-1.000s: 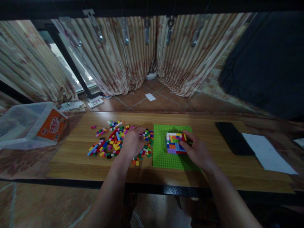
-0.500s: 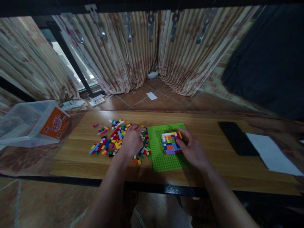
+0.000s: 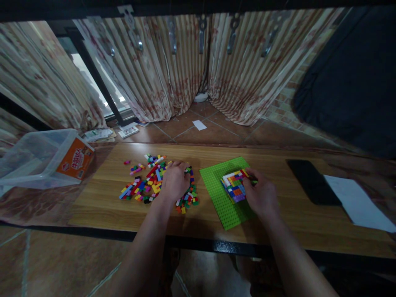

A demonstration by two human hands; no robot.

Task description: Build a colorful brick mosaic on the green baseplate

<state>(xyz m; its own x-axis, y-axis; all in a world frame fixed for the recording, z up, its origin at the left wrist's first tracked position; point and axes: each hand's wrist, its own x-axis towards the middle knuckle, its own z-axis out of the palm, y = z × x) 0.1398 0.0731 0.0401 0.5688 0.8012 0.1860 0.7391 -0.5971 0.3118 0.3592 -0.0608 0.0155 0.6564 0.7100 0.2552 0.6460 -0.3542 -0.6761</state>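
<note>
Multicoloured toy bricks (image 3: 141, 185) lie in a loose pile on the left half of the table. My left hand (image 3: 175, 181) rests over the pile's right side with its fingers curled in; what they hold, if anything, is hidden. A green studded baseplate (image 3: 213, 181) lies turned at an angle right of the pile. On it stands a low block of joined coloured bricks (image 3: 235, 187), white along part of its far edge and purple at its near side. My right hand (image 3: 262, 193) grips that block's right side between thumb and fingers.
A clear plastic box (image 3: 40, 161) with an orange label stands at the table's left end. To the right lie a black flat object (image 3: 312, 181) and a white sheet (image 3: 355, 202). The dark front edge (image 3: 222, 246) of the wooden table runs below my forearms.
The baseplate with its brick block has turned and slid to the right, and my right hand has moved along with it. My left hand stays over the pile, its fingers still curled.
</note>
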